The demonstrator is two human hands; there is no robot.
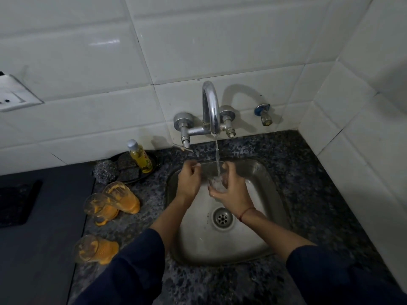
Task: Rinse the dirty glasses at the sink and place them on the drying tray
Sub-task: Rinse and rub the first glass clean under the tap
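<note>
Glass [217, 183] sits under the tap [211, 108] stream over the sink [264, 172], my right hand [231, 192] wrapped around it. Left hand [189, 180] loosely curled at its rim. Three dirty glasses [110, 203] wait on the surface [308, 194], left.

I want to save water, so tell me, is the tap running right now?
On. A stream of water falls from the tap spout into the glass held in the right hand over the sink.
</note>
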